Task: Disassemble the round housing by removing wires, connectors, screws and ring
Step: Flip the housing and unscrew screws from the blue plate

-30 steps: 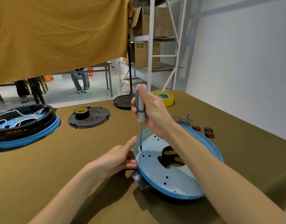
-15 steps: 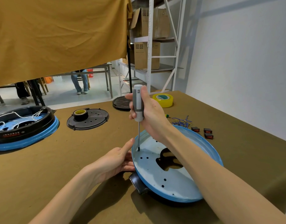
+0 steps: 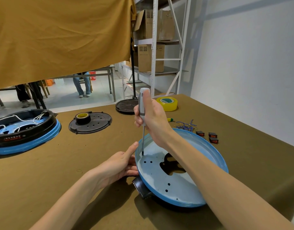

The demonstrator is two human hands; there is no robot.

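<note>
The round blue metal housing (image 3: 181, 171) is lying on the olive-brown cloth-covered table (image 3: 43, 171), near its front right part, tilted with its pale inner face showing small holes and a large irregular cut-out. A black part is sticking out from under its near-left edge. The right hand (image 3: 153, 120) is gripping the grey-handled screwdriver (image 3: 141, 112) with fingers curled round the handle and the thumb lying up along it; the tool is standing upright, its tip sitting in a hole near the housing's left rim. The right forearm is crossing over the housing and hiding part of its right side. The left hand (image 3: 119, 165) is resting against the housing's left edge, its thumb pointing up beside the rim and its other fingers reaching under the edge; how tightly they are holding cannot be told.

Just beyond the housing, a bundle of loose blue wires (image 3: 186, 126) and three small black-and-red switches (image 3: 208, 136) are lying on the cloth. Farther back, a roll of yellow tape (image 3: 167, 103) and a black round disc (image 3: 126, 106) are sitting near the far edge. To the left, a perforated black round cover (image 3: 94, 124) is carrying a black tape roll (image 3: 82, 117), and a second blue-and-black housing with white wires (image 3: 25, 128) is sitting at the left edge.
</note>
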